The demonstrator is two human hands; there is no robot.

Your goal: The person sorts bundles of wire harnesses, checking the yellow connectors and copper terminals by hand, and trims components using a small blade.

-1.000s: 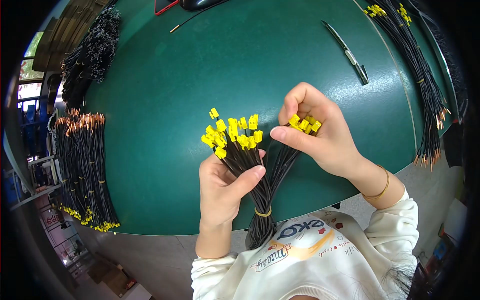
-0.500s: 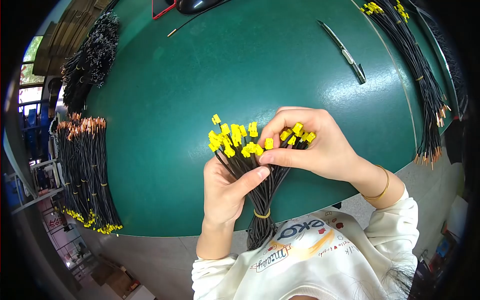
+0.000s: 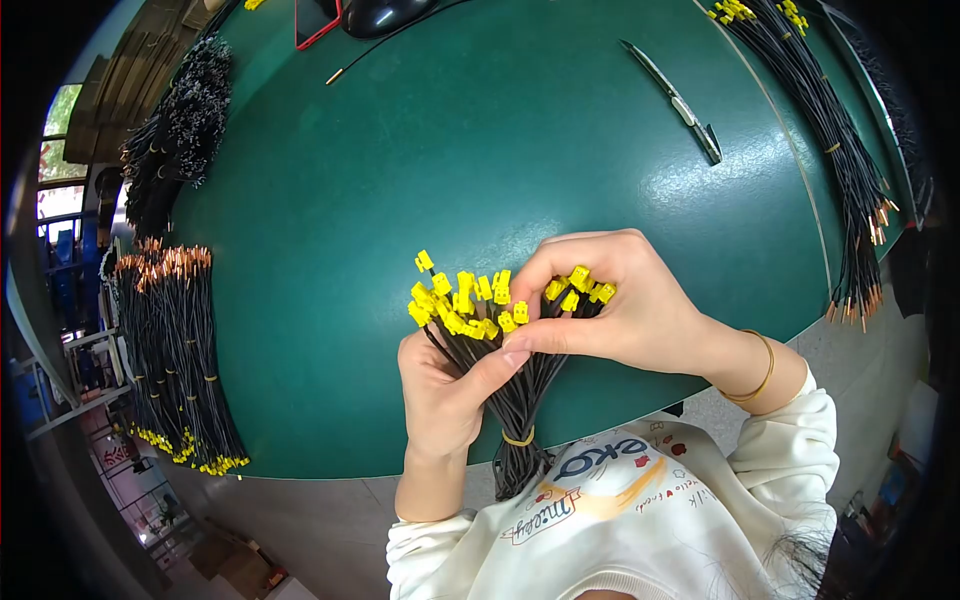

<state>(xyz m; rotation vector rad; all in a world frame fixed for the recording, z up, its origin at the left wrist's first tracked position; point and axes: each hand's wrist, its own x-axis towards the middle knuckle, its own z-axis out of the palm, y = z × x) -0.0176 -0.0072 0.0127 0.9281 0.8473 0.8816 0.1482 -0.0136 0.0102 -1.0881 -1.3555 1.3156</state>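
Observation:
A bundle of black cables with yellow connectors at the upper ends stands in front of my chest, a yellow band tied round it lower down. My left hand wraps the bundle from the left, thumb laid across the cables. From the right, my right hand closes round a smaller group of the same cables, whose yellow connectors stick out above its palm. The right thumb and fingertips meet among the cables near the left thumb. The lower cable ends are hidden against my shirt.
Banded cable bundles lie along the table's left edge, with darker bundles behind. More cables lie at the right. A pen, a red-edged phone, a black mouse and a single cable rest on the green table.
Both hands and the connector ends have shifted slightly down and left in view. The right thumb has come closer to the left thumb. Both hands keep their hold on the cables.

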